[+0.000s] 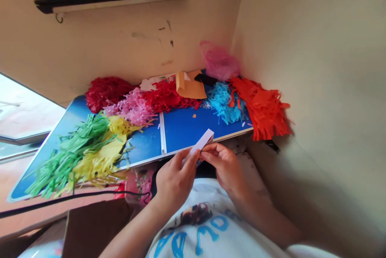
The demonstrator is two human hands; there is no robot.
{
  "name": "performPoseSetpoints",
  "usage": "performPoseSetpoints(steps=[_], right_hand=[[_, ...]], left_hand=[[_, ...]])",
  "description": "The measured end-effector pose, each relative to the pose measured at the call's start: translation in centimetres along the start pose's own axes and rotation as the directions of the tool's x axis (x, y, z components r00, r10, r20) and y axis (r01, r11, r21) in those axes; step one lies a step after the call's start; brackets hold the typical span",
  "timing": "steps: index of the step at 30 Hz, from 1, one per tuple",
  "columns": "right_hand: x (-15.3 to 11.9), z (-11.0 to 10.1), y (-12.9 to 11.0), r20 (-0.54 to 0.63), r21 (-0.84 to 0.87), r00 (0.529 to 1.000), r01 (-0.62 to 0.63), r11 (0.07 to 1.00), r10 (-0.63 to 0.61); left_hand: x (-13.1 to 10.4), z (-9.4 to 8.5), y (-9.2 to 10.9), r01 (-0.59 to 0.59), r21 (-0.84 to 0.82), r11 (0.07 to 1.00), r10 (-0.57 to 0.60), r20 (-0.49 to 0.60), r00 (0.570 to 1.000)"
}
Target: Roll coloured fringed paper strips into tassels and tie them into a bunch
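A folded pale lilac paper strip [202, 140] is held near my lap, just off the front edge of the blue table [187, 123]. My left hand [177, 175] pinches its lower left part between thumb and fingers. On the other side, my right hand [223, 163] has its fingertips pressed together at the strip's right edge. The two hands nearly touch. The strip's lower end is hidden behind my fingers.
Fringed paper lies on the table: green [72, 149], yellow [104, 155], pink [132, 107], red [167, 95], blue [226, 101] and orange [262, 107]. Behind are a brown envelope [191, 89] and a pink bag [220, 62]. A black cable [90, 194] crosses the lower left, above a cardboard box [96, 226].
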State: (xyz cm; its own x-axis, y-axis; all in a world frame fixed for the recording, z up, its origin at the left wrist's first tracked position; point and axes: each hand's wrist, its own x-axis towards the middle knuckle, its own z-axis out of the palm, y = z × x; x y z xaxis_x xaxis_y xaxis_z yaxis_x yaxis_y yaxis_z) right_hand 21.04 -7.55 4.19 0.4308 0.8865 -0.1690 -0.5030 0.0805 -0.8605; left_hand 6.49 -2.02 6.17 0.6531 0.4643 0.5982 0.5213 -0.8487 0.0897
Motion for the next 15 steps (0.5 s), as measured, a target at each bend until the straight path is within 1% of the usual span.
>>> performPoseSetpoints(steps=[3, 6, 8, 10, 12, 13, 14, 15], right_hand=[[0.1, -0.2, 0.6, -0.007, -0.054, 0.998, 0.060, 0.997, -0.061], [0.1, 0.0, 0.9, -0.015, -0.037, 0.994, 0.106, 0.994, -0.107], [0.0, 0.3, 0.9, -0.020, -0.016, 0.992, 0.125, 0.992, -0.125], [0.1, 0.4, 1.0, -0.011, -0.061, 0.989, 0.144, 0.988, -0.145], [0.6, 0.1, 1.2, -0.036, -0.228, 0.981, 0.176, 0.958, -0.189], [1.1, -0.3, 1.4, -0.068, -0.341, 0.971, 0.192, 0.920, -0.228], [1.7, -0.8, 1.6, -0.103, -0.454, 0.952, 0.212, 0.865, -0.288], [2.3, -1.6, 1.8, -0.125, -0.552, 0.923, 0.240, 0.798, -0.364]], left_hand=[[0.5, -0.4, 0.2, 0.005, 0.060, 0.998, -0.010, 0.077, 0.997], [0.7, -0.7, 0.2, 0.001, 0.101, 0.995, -0.016, 0.142, 0.990], [0.7, -0.9, 0.3, 0.012, 0.131, 0.991, -0.038, 0.203, 0.978], [0.7, -1.0, 0.1, 0.022, 0.131, 0.991, -0.057, 0.267, 0.962], [0.7, -1.0, -0.3, 0.027, 0.085, 0.996, -0.052, 0.306, 0.951], [0.8, -1.0, -0.6, 0.033, 0.049, 0.998, -0.047, 0.306, 0.951], [0.8, -0.9, -1.1, 0.046, 0.007, 0.999, -0.046, 0.290, 0.956], [0.8, -0.8, -1.5, 0.067, -0.040, 0.997, -0.054, 0.258, 0.965]])
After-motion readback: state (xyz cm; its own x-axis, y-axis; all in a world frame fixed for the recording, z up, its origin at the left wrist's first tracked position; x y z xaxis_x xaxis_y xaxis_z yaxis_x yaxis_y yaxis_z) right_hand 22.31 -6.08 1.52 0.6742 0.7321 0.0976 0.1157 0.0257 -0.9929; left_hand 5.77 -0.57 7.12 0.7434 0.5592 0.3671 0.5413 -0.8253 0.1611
